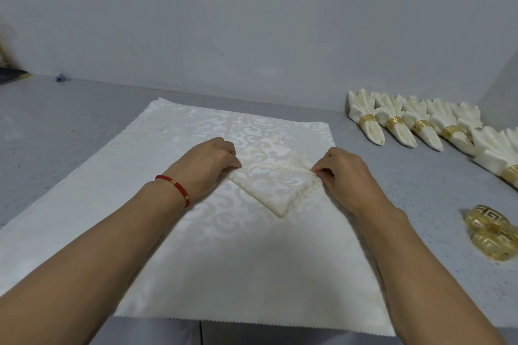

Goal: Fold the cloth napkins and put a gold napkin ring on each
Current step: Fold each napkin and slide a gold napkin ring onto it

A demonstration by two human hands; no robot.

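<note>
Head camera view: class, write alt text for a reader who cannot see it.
Two hands, left hand and right hand, pinch a folded cream napkin lying on a large patterned cloth. Finished ringed napkins line the grey counter at right, near loose gold rings.

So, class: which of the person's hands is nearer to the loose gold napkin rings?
Right. The right hand pinches the folded napkin just left of the loose gold napkin rings; the left hand sits farther away, at the napkin's opposite corner.
</note>
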